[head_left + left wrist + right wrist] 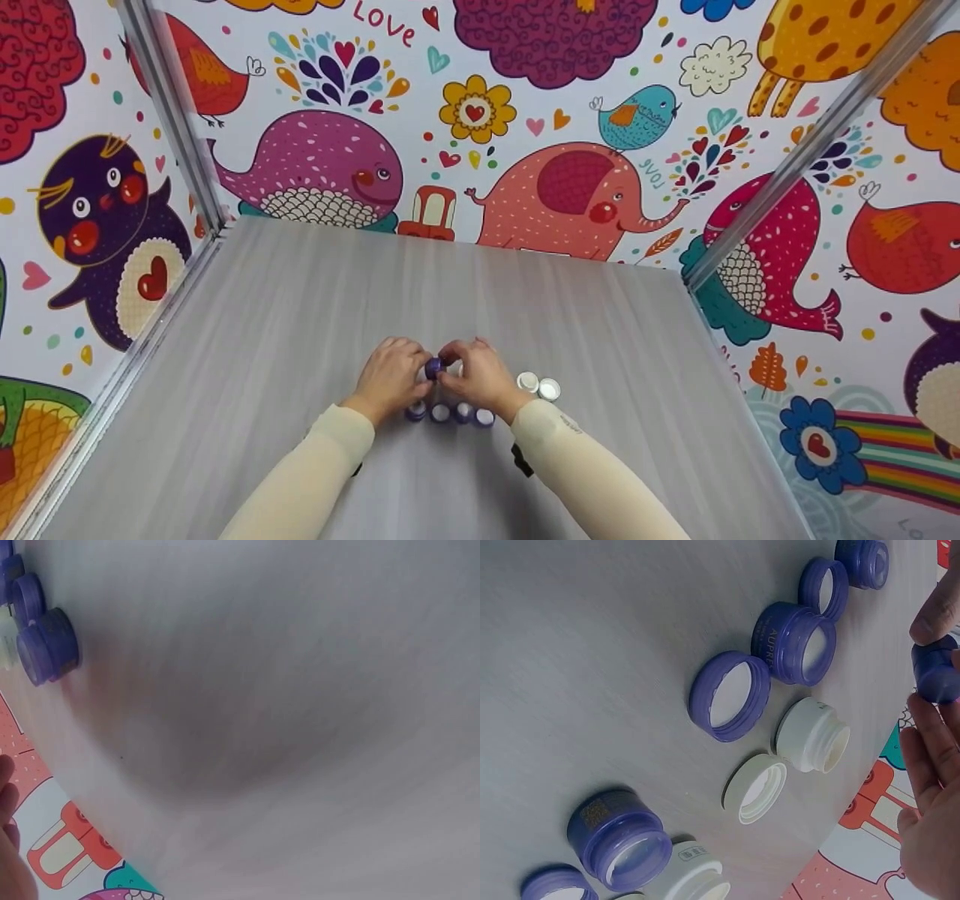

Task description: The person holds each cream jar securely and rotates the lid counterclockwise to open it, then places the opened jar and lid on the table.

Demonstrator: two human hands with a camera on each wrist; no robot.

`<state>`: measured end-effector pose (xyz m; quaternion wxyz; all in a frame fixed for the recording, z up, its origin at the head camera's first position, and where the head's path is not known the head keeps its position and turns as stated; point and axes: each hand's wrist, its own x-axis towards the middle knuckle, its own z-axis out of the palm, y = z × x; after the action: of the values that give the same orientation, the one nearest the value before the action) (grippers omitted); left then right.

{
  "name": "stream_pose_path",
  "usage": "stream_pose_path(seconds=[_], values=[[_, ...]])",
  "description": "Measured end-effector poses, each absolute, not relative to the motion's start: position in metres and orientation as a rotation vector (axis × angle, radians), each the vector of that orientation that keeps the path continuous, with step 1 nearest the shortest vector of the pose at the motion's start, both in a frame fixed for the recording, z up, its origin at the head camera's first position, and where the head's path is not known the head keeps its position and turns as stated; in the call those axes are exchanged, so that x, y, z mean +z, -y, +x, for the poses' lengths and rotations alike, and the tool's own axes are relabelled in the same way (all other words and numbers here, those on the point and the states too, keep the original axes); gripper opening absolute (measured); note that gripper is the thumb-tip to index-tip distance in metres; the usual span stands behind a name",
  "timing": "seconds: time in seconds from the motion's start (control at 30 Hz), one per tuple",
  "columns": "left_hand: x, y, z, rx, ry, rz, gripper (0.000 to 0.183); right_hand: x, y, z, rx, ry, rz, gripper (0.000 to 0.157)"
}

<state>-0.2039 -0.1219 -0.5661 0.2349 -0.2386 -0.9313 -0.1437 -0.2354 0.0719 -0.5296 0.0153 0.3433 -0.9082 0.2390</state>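
Both hands meet over the table around a small purple jar [936, 676], and its far side is hidden by fingers. My left hand [391, 373] grips it from the left, thumb pressed on the jar in the right wrist view. My right hand [480, 373] pinches it from the other side with fingertips and thumb. Below the hands lies a row of purple things: an uncapped small jar [864, 562], a cap [825, 589], a larger open jar [799, 645] and a wide lid [730, 696]. A white jar [814, 736] lies beside a white lid [755, 789].
Further right are another purple jar [619, 840], a purple lid [555, 885] and a white jar [690, 870]. Two white round pieces [538, 385] show beside my right wrist. The grey table [315, 300] is bounded by cartoon-printed walls [420, 97] with metal posts.
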Motion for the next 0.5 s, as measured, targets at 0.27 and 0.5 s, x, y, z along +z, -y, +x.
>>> stream_pose_path(seconds=[0.27, 0.5], values=[[-0.5666, 0.1224, -0.2044, -0.408, 2.535, -0.657, 0.033, -0.5303, -0.0704, -0.2349, 0.725, 2.833, 1.017, 0.031], [-0.5652, 0.1221, -0.2040, -0.385, 2.522, -0.654, 0.033, -0.5304, -0.0687, -0.2338, 0.666, 2.897, 0.957, 0.027]])
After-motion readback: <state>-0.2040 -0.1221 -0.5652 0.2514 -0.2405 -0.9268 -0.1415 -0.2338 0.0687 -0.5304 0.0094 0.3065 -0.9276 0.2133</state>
